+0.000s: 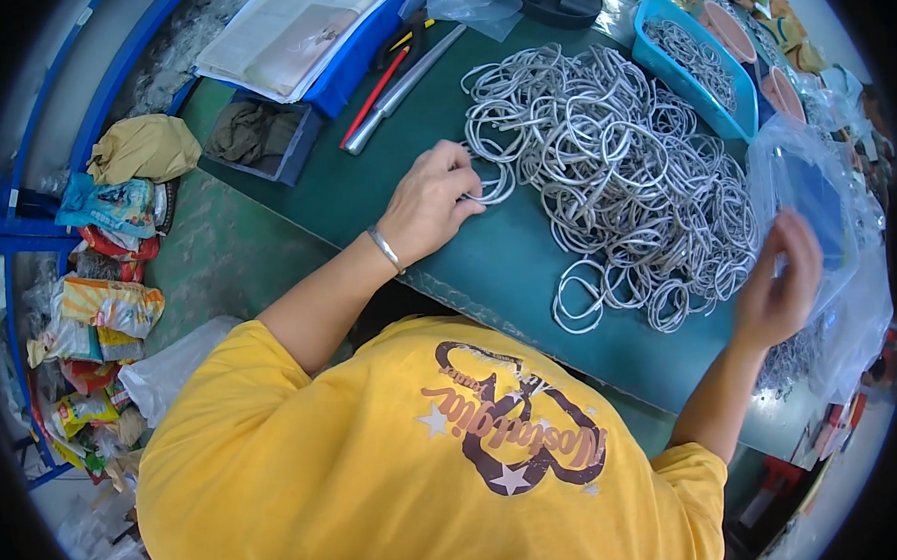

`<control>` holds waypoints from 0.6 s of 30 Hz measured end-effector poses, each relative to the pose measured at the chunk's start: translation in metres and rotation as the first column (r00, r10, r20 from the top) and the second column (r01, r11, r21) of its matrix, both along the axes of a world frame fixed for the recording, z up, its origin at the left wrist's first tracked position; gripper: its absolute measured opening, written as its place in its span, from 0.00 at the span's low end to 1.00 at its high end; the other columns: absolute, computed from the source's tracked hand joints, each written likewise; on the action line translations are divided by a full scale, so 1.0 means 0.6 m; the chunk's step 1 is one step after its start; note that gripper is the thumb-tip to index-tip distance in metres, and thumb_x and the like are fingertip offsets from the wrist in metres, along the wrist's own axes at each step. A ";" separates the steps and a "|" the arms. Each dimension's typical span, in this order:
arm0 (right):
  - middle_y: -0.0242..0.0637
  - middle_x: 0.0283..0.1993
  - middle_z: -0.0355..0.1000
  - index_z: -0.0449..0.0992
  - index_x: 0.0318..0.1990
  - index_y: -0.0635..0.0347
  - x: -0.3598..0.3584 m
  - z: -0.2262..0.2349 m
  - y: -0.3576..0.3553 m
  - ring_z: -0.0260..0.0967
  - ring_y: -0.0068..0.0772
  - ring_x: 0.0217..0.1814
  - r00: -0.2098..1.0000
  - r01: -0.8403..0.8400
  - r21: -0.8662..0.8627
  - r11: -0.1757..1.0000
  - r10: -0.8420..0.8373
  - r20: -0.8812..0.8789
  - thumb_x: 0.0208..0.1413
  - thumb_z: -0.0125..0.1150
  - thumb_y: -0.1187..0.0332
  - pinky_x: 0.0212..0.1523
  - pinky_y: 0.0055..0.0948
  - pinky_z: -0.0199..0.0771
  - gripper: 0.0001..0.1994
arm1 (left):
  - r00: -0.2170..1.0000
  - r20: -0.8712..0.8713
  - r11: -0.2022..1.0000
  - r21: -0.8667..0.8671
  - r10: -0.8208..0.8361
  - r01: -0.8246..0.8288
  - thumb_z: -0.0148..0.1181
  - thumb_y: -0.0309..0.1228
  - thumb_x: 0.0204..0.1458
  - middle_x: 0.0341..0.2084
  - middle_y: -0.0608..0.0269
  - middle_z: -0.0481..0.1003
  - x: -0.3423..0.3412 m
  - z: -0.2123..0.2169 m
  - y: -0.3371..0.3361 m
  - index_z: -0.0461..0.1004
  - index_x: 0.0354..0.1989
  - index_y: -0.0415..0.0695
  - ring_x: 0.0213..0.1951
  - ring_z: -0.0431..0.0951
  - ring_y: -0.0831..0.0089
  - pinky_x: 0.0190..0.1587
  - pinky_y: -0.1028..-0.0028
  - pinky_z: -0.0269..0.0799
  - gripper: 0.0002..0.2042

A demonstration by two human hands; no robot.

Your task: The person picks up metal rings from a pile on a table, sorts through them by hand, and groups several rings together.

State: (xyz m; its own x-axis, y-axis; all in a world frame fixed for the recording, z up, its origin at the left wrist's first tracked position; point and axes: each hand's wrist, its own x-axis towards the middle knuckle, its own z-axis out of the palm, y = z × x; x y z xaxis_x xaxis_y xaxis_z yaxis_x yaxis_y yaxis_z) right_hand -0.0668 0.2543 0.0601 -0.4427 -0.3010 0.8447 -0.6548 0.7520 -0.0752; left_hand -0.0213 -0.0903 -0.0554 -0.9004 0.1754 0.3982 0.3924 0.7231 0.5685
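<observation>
A big heap of silver metal wire rings (656, 211) lies tangled on the green tabletop. At the heap's left side my left hand (430, 203) is closed, with its thumb and fingers pinching a metal ring (502, 186) near the edge of the pile. Other rings lie against that one, so I cannot tell whether more than one is held. Slightly blurred, my right hand (784, 283) is raised at the heap's right side, beside a clear plastic bag (836, 253). Its fingers are loosely bent and apart from the thumb, with nothing visible in them.
Beyond my left hand lie a red pencil (376, 98), a tapered metal rod (405, 90) and black-and-yellow pliers (413, 39). A grey bin with dark cloth (262, 133) stands left of papers (293, 37). A blue basket (742, 122) holds more rings. Filled bags (114, 305) line the left.
</observation>
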 end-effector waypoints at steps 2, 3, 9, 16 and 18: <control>0.45 0.35 0.76 0.76 0.36 0.66 0.059 -0.013 -0.060 0.73 0.40 0.35 0.952 -0.281 0.045 0.959 0.272 0.138 0.42 0.56 0.86 0.37 0.30 0.73 0.12 | 0.994 0.045 0.994 0.052 -0.102 0.100 0.67 0.24 0.39 0.31 0.58 0.70 0.015 0.010 -0.007 0.74 0.27 0.41 0.35 0.71 0.61 0.39 0.69 0.68 0.08; 0.44 0.34 0.75 0.77 0.35 0.66 0.077 -0.024 -0.085 0.73 0.38 0.34 0.876 -0.402 -0.025 0.915 0.392 0.282 0.39 0.58 0.85 0.33 0.29 0.73 0.13 | 0.976 0.082 0.976 0.103 -0.200 0.191 0.67 0.25 0.39 0.28 0.59 0.71 0.026 0.016 -0.006 0.73 0.26 0.41 0.34 0.72 0.61 0.39 0.69 0.68 0.08; 0.41 0.39 0.73 0.75 0.37 0.64 0.104 -0.112 -0.179 0.71 0.40 0.35 0.660 -0.465 -0.054 0.884 0.386 0.645 0.42 0.63 0.77 0.33 0.31 0.73 0.12 | 0.909 0.061 0.894 0.216 -0.413 0.392 0.68 0.24 0.39 0.28 0.61 0.72 0.061 0.018 0.029 0.75 0.25 0.42 0.33 0.74 0.64 0.36 0.71 0.70 0.07; 0.41 0.33 0.73 0.73 0.33 0.64 0.104 -0.139 -0.156 0.71 0.39 0.30 0.644 -0.454 -0.133 0.881 0.428 0.635 0.44 0.63 0.80 0.30 0.30 0.71 0.08 | 0.951 0.206 0.918 0.371 -0.229 0.141 0.69 0.23 0.40 0.39 0.61 0.68 0.067 0.008 0.020 0.74 0.38 0.41 0.30 0.70 0.77 0.33 0.79 0.69 0.15; 0.39 0.32 0.73 0.73 0.33 0.64 0.110 -0.137 -0.148 0.71 0.34 0.29 0.628 -0.351 -0.209 0.913 0.395 0.670 0.48 0.61 0.80 0.29 0.27 0.70 0.05 | 0.944 0.232 0.913 0.386 -0.233 0.131 0.69 0.23 0.40 0.39 0.62 0.68 0.067 0.008 0.019 0.74 0.39 0.41 0.29 0.69 0.78 0.32 0.80 0.68 0.16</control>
State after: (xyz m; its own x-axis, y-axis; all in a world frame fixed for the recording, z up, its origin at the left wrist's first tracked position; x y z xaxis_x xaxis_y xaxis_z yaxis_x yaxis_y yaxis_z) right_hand -0.0008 0.1656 -0.0219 -0.7589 -0.5376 0.3675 -0.6232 0.4359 -0.6493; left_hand 0.0190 -0.0788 -0.0506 -0.9476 0.2372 0.2141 0.2931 0.3788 0.8778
